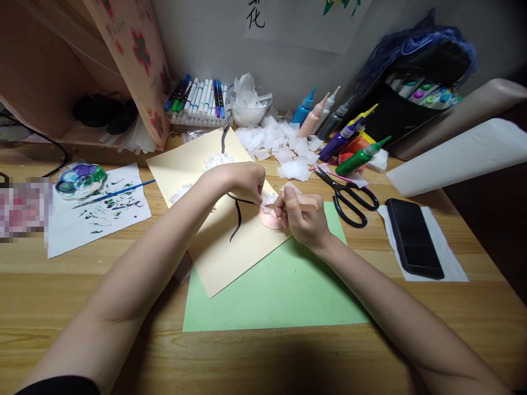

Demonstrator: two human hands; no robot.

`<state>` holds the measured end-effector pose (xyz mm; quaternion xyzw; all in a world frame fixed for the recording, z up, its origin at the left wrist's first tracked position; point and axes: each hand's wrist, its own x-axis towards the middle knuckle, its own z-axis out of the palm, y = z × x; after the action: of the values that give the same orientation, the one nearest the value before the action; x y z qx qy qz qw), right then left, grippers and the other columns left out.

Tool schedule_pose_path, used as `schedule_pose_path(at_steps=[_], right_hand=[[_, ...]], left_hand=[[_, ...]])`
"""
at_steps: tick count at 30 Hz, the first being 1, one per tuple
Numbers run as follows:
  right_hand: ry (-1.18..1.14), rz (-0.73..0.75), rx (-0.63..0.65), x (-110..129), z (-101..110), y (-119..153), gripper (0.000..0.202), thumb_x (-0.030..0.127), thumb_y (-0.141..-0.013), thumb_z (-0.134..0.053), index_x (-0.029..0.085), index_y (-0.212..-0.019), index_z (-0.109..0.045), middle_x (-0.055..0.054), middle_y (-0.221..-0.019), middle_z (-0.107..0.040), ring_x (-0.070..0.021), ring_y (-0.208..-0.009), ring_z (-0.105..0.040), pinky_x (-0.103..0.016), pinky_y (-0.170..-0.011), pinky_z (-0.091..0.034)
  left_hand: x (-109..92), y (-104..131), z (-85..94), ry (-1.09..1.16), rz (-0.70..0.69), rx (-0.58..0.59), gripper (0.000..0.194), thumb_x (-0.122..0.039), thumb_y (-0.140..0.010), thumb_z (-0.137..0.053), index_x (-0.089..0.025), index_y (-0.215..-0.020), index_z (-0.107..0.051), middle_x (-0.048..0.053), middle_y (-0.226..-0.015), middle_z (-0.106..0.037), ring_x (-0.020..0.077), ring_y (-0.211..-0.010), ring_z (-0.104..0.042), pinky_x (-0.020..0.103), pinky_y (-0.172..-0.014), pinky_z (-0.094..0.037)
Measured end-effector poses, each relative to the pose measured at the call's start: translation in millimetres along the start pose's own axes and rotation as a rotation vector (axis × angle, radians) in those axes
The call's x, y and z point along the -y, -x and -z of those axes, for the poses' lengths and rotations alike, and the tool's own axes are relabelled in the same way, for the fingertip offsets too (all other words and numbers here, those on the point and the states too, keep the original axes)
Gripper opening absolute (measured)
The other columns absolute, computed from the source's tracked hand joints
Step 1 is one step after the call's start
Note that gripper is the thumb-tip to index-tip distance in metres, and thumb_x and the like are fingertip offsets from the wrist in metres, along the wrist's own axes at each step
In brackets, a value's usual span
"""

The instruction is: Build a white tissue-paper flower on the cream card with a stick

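Observation:
My left hand [245, 180] is bent down over the cream paper [218, 263], its fingers closed; what they pinch is hidden behind them. Facing it, my right hand [304, 216] has its thumb and fingers pressed together, and I cannot make out what is in them. Both sets of fingertips meet at a bit of white tissue paper [269, 198] over a pink round patch [270, 220] on the cream paper. That paper also bears black painted lines [237, 222] and a ruffled white tissue flower [218, 160], with another partly behind my left arm.
Green paper [280, 296] lies beneath the cream sheet. Black scissors [343, 195], a phone [414, 238] and squeeze bottles [364, 156] are on the right. Cut tissue squares [280, 140] and markers [201, 99] lie behind; a paint palette [81, 180] and brush [119, 192] are left.

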<state>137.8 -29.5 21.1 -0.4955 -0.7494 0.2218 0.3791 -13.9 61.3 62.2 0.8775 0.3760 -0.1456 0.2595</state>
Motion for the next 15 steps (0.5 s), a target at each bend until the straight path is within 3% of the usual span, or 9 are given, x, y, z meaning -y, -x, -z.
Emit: schedule_pose_path(at_steps=[7, 15], right_hand=[[0.039, -0.06, 0.015, 6.4, -2.0, -5.3, 0.057, 0.044, -0.096, -0.025, 0.021, -0.049, -0.047, 0.001, -0.042, -0.05, -0.01, -0.043, -0.05, -0.025, -0.052, -0.039], [0.05, 0.032, -0.019, 4.9, 4.2, -0.9, 0.058, 0.04, -0.096, -0.024, 0.02, -0.048, -0.049, 0.001, -0.041, -0.048, -0.0094, -0.04, -0.046, -0.026, -0.049, -0.036]], left_hand=[[-1.4, -0.5, -1.3, -0.014, -0.024, -0.009, 0.027, -0.036, -0.068, -0.055, -0.013, -0.066, -0.069, 0.005, -0.058, -0.058, 0.0135, -0.054, -0.046, 0.026, -0.05, -0.029], [-2.2, -0.8, -0.5, -0.019, -0.009, 0.004, 0.024, -0.034, -0.066, -0.055, -0.013, -0.069, -0.068, 0.005, -0.062, -0.061, 0.013, -0.055, -0.047, 0.025, -0.05, -0.03]])
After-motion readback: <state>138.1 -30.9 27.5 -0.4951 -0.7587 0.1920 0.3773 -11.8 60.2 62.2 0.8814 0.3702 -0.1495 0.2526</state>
